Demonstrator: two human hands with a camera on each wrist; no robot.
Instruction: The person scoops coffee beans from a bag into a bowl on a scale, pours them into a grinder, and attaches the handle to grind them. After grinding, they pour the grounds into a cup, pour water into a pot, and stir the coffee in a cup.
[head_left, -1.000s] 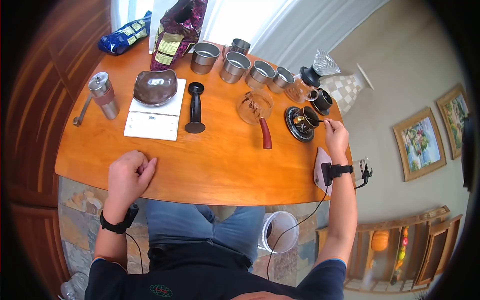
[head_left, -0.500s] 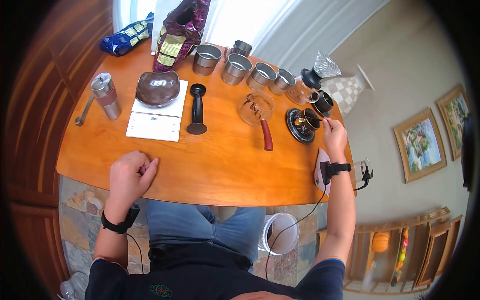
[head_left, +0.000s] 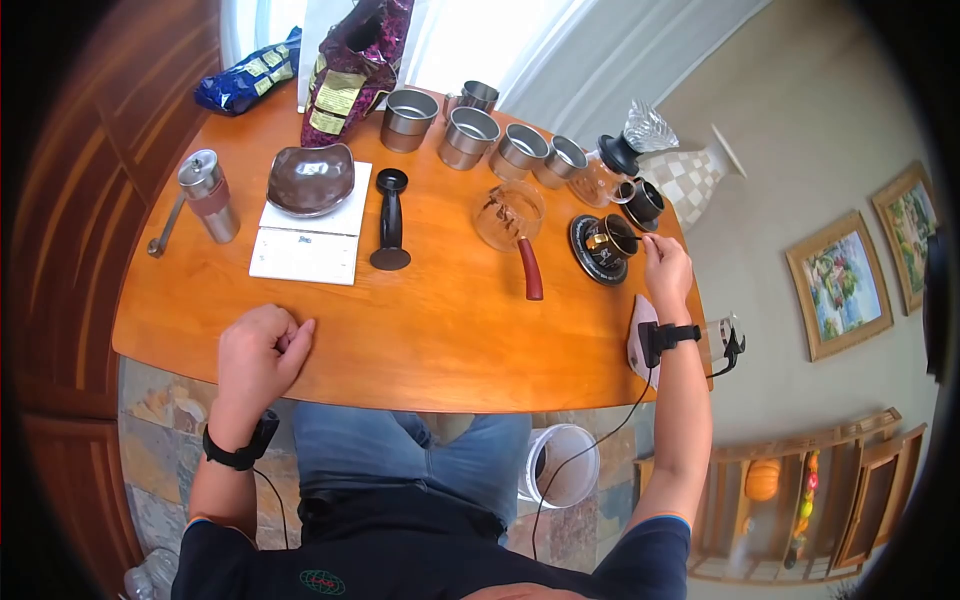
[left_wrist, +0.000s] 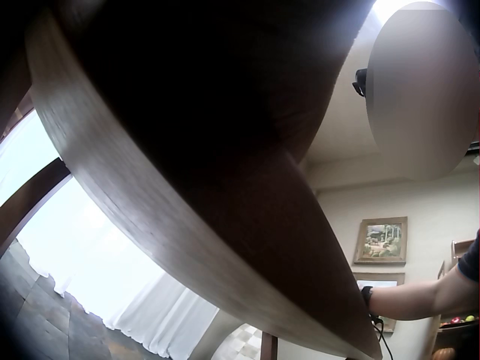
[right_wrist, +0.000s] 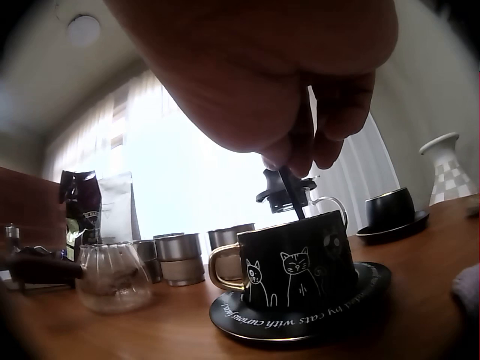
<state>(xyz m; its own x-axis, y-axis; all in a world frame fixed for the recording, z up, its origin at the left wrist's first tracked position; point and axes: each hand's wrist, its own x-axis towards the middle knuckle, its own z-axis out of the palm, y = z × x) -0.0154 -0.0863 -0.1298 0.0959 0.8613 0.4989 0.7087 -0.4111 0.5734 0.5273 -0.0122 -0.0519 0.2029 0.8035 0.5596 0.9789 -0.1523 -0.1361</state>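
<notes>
My right hand (head_left: 668, 270) pinches a slim black spoon-like stick (right_wrist: 291, 193) between thumb and fingers. Its lower end is hidden inside a black cup (right_wrist: 294, 262) with a gold handle and white cat drawings. The cup stands upright on a black saucer (head_left: 583, 262) with white lettering, at the table's right side. My left hand (head_left: 262, 345) rests on the table near the front left edge, fingers loosely curled, holding nothing. A glass pot (head_left: 510, 215) with a red handle stands left of the cup, brown bits inside it.
At the left stand a hand grinder (head_left: 210, 195), a white scale (head_left: 303, 255) bearing a brown dish (head_left: 311, 180), and a black dumbbell-shaped tool (head_left: 391, 220). Several metal cups (head_left: 410, 120) line the back. Behind the saucer are a glass dripper (head_left: 648, 128) and a second black cup (head_left: 648, 200).
The right hand has shifted only slightly at the cup, still pinching the stick. The left hand stays where it was on the table. The head view sways a little.
</notes>
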